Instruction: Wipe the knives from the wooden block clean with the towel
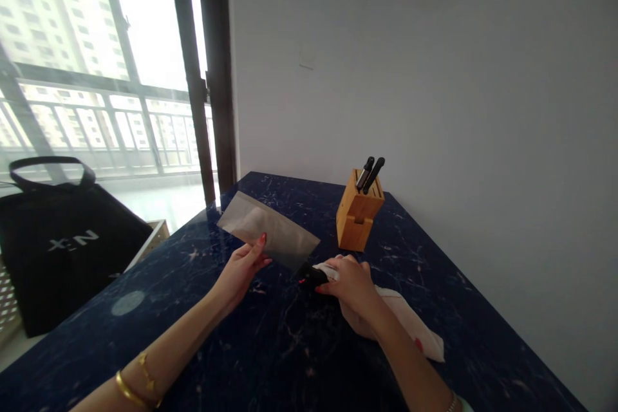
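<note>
A cleaver with a wide, flat blade [270, 228] and a black handle is held tilted above the dark blue tabletop. My left hand [246, 267] pinches the lower edge area of the blade, thumb on the face towards me. At the handle end, my right hand [351, 280] is closed around the black handle together with a pale cloth [400, 312]. The cloth hangs back under my right wrist onto the table, and a red mark shows near its end. Part of the handle is hidden by the cloth and fingers.
Beyond my right hand stands a wooden knife block [358, 215], with two dark-handled tools [371, 175] in its slots. The marbled table [270, 347] runs back to a grey wall. On the left, a black bag [72, 238] sits beside the table near the window.
</note>
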Tool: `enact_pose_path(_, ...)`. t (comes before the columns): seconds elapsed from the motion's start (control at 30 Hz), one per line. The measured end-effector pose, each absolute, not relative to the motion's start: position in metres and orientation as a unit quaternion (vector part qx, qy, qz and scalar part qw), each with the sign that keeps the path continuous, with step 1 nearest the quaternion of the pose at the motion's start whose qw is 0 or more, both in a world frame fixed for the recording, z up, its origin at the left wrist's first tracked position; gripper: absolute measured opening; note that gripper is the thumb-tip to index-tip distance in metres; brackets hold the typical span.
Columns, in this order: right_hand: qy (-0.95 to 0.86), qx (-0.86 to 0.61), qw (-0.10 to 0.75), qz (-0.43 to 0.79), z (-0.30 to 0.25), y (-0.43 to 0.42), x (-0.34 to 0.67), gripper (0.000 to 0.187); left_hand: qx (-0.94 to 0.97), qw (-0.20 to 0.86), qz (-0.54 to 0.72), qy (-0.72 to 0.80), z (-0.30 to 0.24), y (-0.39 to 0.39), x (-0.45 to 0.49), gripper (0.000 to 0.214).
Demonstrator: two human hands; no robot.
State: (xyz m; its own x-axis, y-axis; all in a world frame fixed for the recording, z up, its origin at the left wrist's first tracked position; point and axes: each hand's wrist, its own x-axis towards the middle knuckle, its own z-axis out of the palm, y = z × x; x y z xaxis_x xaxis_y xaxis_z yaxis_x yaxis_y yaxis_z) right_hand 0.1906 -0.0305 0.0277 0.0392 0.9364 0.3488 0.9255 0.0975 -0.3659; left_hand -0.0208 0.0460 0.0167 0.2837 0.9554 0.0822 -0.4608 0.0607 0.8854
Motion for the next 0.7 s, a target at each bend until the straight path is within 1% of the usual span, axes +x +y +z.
enact_pose_path(0.1, -0.672, -0.685, 0.279, 0.030, 0.026, -0.029, 0.194, 0.031, 0.420, 0.703, 0.512, 0.260, 0.017, 0.043, -0.019, 0.027)
enact_pose_path(0.2, -0.640, -0.705, 0.296, 0.079, 0.030, -0.030, 0.193, 0.035, 0.397, 0.698, 0.534, 0.264, 0.015, 0.044, -0.020, 0.025)
enact_pose_path(0.27, -0.620, -0.705, 0.321, 0.120, 0.036, -0.032, 0.194, 0.029, 0.383, 0.690, 0.552, 0.269, 0.014, 0.045, -0.020, 0.024)
enact_pose_path(0.37, -0.589, -0.689, 0.381, 0.182, 0.045, -0.033, 0.196, 0.019, 0.372, 0.680, 0.565, 0.281, 0.015, 0.044, -0.020, 0.023)
enact_pose_path(0.43, -0.569, -0.687, 0.415, 0.178, 0.050, -0.034, 0.196, 0.018, 0.369, 0.672, 0.574, 0.289, 0.018, 0.043, -0.019, 0.023)
enact_pose_path(0.5, -0.556, -0.690, 0.439, 0.148, 0.052, -0.033, 0.194, 0.018, 0.373, 0.663, 0.582, 0.286, 0.020, 0.040, -0.018, 0.024)
enact_pose_path(0.7, -0.600, -0.650, 0.460, 0.081, 0.042, -0.034, 0.167, 0.021, 0.391, 0.654, 0.584, 0.280, 0.025, 0.031, -0.015, 0.028)
